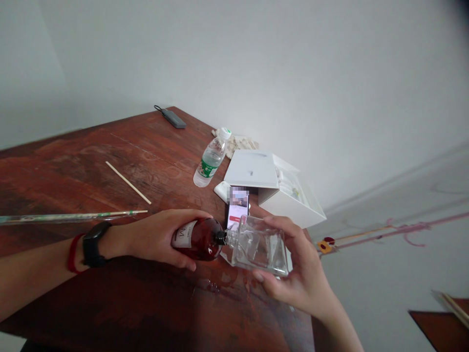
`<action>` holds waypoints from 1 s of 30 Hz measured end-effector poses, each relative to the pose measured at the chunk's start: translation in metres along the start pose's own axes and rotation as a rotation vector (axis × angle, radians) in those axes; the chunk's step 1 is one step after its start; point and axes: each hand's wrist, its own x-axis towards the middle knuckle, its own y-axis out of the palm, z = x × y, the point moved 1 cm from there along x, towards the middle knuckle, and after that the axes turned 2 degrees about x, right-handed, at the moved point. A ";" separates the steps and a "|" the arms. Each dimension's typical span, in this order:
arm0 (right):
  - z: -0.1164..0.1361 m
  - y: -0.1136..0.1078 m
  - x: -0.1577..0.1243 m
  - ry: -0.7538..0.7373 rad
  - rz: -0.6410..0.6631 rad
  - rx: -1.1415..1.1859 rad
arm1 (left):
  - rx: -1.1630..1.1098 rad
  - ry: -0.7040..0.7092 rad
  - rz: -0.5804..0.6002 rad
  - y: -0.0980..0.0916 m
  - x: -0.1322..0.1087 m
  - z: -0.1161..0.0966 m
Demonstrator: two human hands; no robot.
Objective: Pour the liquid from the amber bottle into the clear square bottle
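Note:
My left hand is wrapped around a dark red-brown bottle with a white label and a black neck, tilted on its side with the neck to the right. From the other side my right hand grips a clear square glass bottle, also tilted, its mouth to the left. The two mouths meet or nearly meet; whether liquid passes between them I cannot tell. Below the bottles, wet drops shine on the wooden table. Just behind the glass bottle is a phone with its screen lit.
A water bottle with a green label stands behind the hands. Right of it are a white box and crumpled cloth. A chopstick, a wrapped chopstick packet and a grey device lie to the left and back.

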 end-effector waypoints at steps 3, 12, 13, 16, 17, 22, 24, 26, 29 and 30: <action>0.000 0.000 -0.001 0.003 -0.002 0.002 | -0.024 -0.007 0.005 0.000 0.000 0.000; 0.000 0.000 0.001 0.004 0.007 -0.003 | -0.033 -0.018 -0.011 0.001 -0.001 -0.002; 0.000 0.000 0.001 0.003 0.008 -0.006 | -0.036 -0.017 -0.016 0.001 -0.001 -0.003; 0.000 0.000 0.000 0.001 0.009 -0.023 | -0.030 -0.019 -0.021 0.001 -0.001 -0.003; 0.000 0.000 0.000 0.000 0.007 -0.028 | -0.028 -0.016 -0.019 0.001 -0.001 -0.003; 0.000 0.000 0.000 -0.005 -0.002 -0.023 | -0.029 0.019 -0.016 0.001 0.000 0.000; 0.001 0.001 0.000 0.002 -0.003 -0.020 | -0.031 0.014 -0.020 0.001 0.000 0.000; 0.001 0.001 0.000 0.008 0.006 -0.014 | -0.039 0.006 -0.026 0.001 -0.001 0.000; 0.002 0.001 -0.001 0.014 0.005 -0.003 | -0.045 -0.003 -0.034 0.001 -0.002 0.000; 0.003 0.001 -0.001 0.017 0.001 0.000 | -0.046 -0.002 -0.035 0.002 -0.002 0.001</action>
